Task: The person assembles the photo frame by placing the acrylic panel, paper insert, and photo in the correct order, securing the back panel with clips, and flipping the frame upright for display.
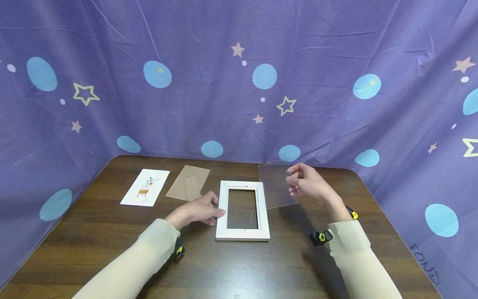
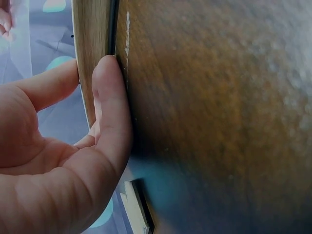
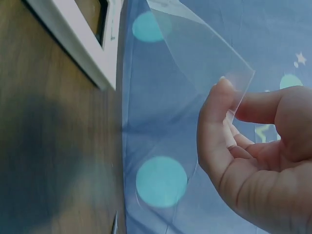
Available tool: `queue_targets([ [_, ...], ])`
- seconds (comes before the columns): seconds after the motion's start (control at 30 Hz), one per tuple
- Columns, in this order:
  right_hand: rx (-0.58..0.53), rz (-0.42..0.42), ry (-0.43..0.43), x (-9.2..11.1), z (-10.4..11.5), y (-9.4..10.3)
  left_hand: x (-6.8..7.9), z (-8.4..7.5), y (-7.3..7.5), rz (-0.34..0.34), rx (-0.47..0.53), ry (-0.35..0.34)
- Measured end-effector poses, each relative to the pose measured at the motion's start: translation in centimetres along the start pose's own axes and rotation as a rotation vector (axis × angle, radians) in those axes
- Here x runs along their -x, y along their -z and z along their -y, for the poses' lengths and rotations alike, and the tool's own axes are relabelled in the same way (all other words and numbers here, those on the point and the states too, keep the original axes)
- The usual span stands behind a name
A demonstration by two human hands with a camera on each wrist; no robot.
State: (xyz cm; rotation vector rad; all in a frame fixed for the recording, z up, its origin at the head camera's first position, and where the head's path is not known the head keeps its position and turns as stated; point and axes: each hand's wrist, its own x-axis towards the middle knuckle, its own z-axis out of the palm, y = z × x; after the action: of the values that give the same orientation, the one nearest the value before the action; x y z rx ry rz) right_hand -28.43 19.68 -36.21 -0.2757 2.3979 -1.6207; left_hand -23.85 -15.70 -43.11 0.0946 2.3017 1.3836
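- Tabletop (image 1: pixel 239 270): dark wood grain; carries the parts listed below.
- White frame (image 1: pixel 242 235): lies flat, centred between the two hands. The long axis runs away from the person. Dark wood grain shows through the opening.
- Left hand (image 1: pixel 199 209): at the frame's left rail. Thumb and fingers pinch the rail's edge, with one fingertip low beside the tabletop.
- Right hand (image 1: pixel 311 182): raised above the tabletop, beyond and to the right of the frame. Thumb and index finger pinch the clear sheet (image 1: pixel 276 187) near one corner; the remaining fingers are curled.
- Governing relation: the sheet extends leftward from the right fingers, its left edge just beside the frame's right rail; whether the two touch cannot be told. The frame opening lies to the left of these fingers and nearer the person. The sheet's long axis appears to run roughly parallel to the frame's. The right hand is the nearer one to the sheet; the left hand is at the opposite rail.
- Brown backing board (image 1: pixel 200 175): lies beyond the left hand, bearing a narrow stand flap (image 1: pixel 192 187).
- Printed card (image 1: pixel 145 187): lies left of the board, apart from it, drawing facing up.
- Purple curtain (image 1: pixel 209 91): hangs behind the tabletop, patterned with stars and blue dots.
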Motion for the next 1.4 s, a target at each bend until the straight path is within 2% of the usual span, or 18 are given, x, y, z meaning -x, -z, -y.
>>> queue_targets([
  [0.37, -0.141, 0.03, 0.013, -0.3, -0.1, -4.1, 0.1, 0.0, 0.1, 0.008, 0.002, 0.0],
  [0.7, -0.197, 0.033, 0.006, -0.8, -1.5, -7.5, 0.2, -0.1, 0.1, 0.015, 0.002, -0.003],
  [1.03, -0.209, 0.046, 0.003, -1.0, -2.1, -9.6, 0.1, 0.0, 0.1, 0.006, 0.021, -0.003],
  [1.4, -0.222, 0.056, -0.029, -1.2, -2.8, -10.7, 0.2, -0.1, 0.1, 0.011, 0.019, -0.005],
])
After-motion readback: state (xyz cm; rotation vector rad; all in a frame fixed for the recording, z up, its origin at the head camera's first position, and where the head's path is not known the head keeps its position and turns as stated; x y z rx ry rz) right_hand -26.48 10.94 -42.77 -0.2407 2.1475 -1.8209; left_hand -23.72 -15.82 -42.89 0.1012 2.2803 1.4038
